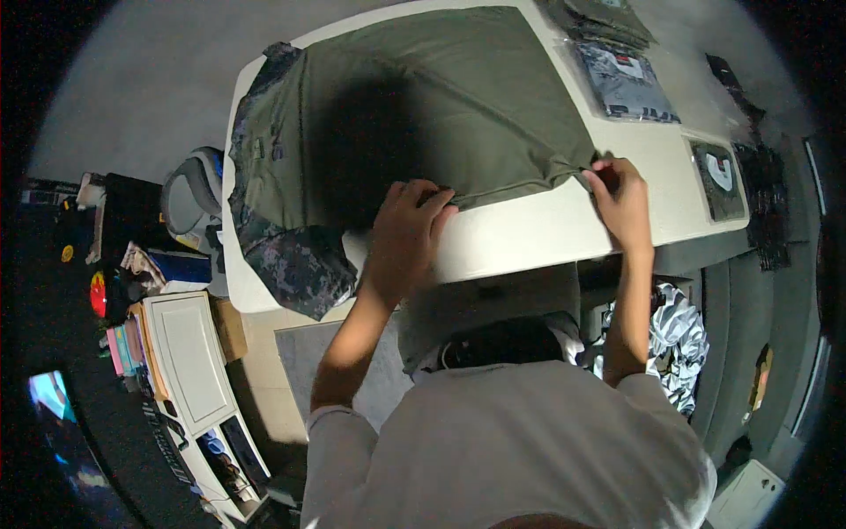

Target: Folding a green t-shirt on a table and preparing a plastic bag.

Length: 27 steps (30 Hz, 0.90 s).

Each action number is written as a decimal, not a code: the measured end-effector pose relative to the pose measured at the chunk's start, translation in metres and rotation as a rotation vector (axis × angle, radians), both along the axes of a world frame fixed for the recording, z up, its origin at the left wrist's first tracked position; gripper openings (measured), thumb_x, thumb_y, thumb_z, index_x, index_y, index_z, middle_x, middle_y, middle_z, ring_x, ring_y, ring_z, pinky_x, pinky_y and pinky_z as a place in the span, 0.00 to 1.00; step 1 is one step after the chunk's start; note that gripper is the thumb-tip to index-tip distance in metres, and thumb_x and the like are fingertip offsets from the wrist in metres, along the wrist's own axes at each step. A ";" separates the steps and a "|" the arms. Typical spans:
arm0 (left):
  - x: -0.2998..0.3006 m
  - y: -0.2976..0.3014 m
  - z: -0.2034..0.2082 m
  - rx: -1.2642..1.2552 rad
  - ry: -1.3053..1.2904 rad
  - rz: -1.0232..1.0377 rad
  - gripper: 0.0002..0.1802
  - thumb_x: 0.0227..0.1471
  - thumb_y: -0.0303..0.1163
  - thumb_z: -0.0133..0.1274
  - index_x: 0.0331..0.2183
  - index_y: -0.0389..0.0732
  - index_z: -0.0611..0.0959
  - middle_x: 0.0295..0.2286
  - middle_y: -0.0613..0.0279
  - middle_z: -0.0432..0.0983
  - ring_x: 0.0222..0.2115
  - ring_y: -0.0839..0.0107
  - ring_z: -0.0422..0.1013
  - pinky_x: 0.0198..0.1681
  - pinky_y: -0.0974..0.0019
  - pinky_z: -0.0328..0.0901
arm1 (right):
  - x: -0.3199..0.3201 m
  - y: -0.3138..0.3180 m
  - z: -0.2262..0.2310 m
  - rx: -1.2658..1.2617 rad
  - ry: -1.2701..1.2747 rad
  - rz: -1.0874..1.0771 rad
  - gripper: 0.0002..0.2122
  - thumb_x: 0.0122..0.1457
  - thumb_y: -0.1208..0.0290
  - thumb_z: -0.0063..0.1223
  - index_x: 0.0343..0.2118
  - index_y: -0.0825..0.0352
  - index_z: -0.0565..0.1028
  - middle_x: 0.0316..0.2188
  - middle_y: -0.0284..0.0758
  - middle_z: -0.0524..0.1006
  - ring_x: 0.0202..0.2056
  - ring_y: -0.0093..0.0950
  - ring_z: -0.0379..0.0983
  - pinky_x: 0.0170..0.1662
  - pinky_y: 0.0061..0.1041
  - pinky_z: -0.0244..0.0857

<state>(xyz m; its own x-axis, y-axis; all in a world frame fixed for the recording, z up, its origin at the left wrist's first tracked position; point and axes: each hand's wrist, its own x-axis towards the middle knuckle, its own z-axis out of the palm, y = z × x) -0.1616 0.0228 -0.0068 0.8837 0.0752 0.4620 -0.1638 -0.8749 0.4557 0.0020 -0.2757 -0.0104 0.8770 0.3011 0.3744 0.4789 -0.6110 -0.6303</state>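
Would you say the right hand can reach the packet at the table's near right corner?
Probably yes: bare tabletop separates the right hand from the packet, though it pinches the green garment.

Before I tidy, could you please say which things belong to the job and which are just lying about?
In use:
olive cloth being handled
white table
perhaps grey bagged clothing

Apparently lying about:
silvery bundle
grey chair
white cabinet

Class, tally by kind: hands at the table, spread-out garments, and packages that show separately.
Hands (left hand, right hand): 2
Green garment: 1
Packages (grey package, dark green package): 2
Total: 5
The upper-right stack overlaps, so it is uncounted.
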 end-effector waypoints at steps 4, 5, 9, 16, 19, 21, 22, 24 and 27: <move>-0.010 -0.005 0.000 -0.020 0.056 0.086 0.07 0.51 0.31 0.62 0.34 0.41 0.85 0.34 0.57 0.78 0.40 0.55 0.72 0.46 0.56 0.68 | -0.002 -0.005 -0.008 -0.045 -0.013 -0.021 0.11 0.56 0.69 0.65 0.31 0.73 0.76 0.33 0.46 0.78 0.37 0.44 0.75 0.42 0.38 0.67; -0.012 -0.005 0.000 0.030 0.020 0.087 0.07 0.51 0.32 0.63 0.34 0.41 0.85 0.33 0.58 0.78 0.40 0.56 0.72 0.45 0.56 0.68 | 0.001 -0.005 -0.006 -0.080 -0.033 -0.007 0.11 0.57 0.69 0.64 0.31 0.73 0.76 0.31 0.46 0.78 0.34 0.44 0.75 0.38 0.38 0.67; -0.018 -0.007 0.002 0.152 -0.111 0.088 0.08 0.49 0.32 0.64 0.34 0.43 0.86 0.33 0.60 0.78 0.39 0.57 0.73 0.44 0.56 0.69 | 0.011 -0.013 0.007 -0.004 0.036 0.020 0.12 0.59 0.67 0.63 0.31 0.73 0.75 0.28 0.46 0.78 0.30 0.43 0.75 0.35 0.36 0.67; -0.026 -0.008 0.001 0.267 -0.209 -0.053 0.07 0.50 0.29 0.61 0.34 0.42 0.82 0.32 0.59 0.75 0.38 0.57 0.73 0.42 0.55 0.68 | 0.014 -0.027 -0.007 0.221 0.158 0.092 0.10 0.64 0.68 0.59 0.35 0.72 0.76 0.27 0.36 0.79 0.28 0.28 0.73 0.34 0.28 0.67; -0.021 -0.004 0.002 0.217 -0.193 -0.084 0.09 0.51 0.28 0.59 0.36 0.41 0.78 0.32 0.57 0.74 0.39 0.56 0.72 0.43 0.54 0.68 | 0.015 -0.029 -0.010 0.453 0.335 0.114 0.07 0.63 0.70 0.59 0.36 0.69 0.78 0.29 0.28 0.79 0.30 0.18 0.72 0.34 0.21 0.65; -0.016 -0.002 0.004 0.164 -0.138 -0.106 0.10 0.52 0.28 0.57 0.37 0.41 0.75 0.32 0.56 0.73 0.39 0.54 0.72 0.43 0.52 0.67 | 0.014 -0.029 -0.008 0.575 0.485 0.105 0.06 0.63 0.71 0.60 0.37 0.68 0.78 0.30 0.24 0.78 0.31 0.14 0.70 0.34 0.17 0.64; -0.014 -0.001 0.005 0.168 -0.138 -0.112 0.10 0.52 0.28 0.57 0.37 0.41 0.75 0.32 0.56 0.73 0.39 0.54 0.72 0.43 0.52 0.67 | 0.012 -0.029 -0.007 0.769 0.563 0.192 0.05 0.61 0.73 0.61 0.38 0.67 0.78 0.32 0.25 0.78 0.31 0.13 0.69 0.34 0.15 0.63; -0.012 -0.001 0.005 0.215 -0.092 -0.130 0.12 0.53 0.25 0.57 0.41 0.40 0.75 0.34 0.51 0.73 0.38 0.50 0.72 0.43 0.52 0.69 | 0.011 -0.029 -0.004 0.967 0.631 0.284 0.06 0.60 0.76 0.61 0.40 0.66 0.78 0.33 0.25 0.78 0.31 0.12 0.68 0.33 0.13 0.62; -0.011 0.000 0.003 0.245 -0.031 -0.165 0.15 0.53 0.24 0.56 0.44 0.39 0.75 0.36 0.51 0.73 0.40 0.50 0.71 0.45 0.51 0.69 | 0.012 -0.034 -0.001 0.888 0.592 0.347 0.09 0.59 0.80 0.61 0.43 0.67 0.78 0.35 0.25 0.76 0.31 0.12 0.68 0.33 0.13 0.61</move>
<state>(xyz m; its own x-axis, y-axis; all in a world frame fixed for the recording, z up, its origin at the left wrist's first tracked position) -0.1730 0.0232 -0.0035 0.8600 -0.1860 0.4752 -0.3238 -0.9186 0.2265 0.0139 -0.3099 -0.0114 0.9084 0.3974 0.1298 0.0163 0.2766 -0.9609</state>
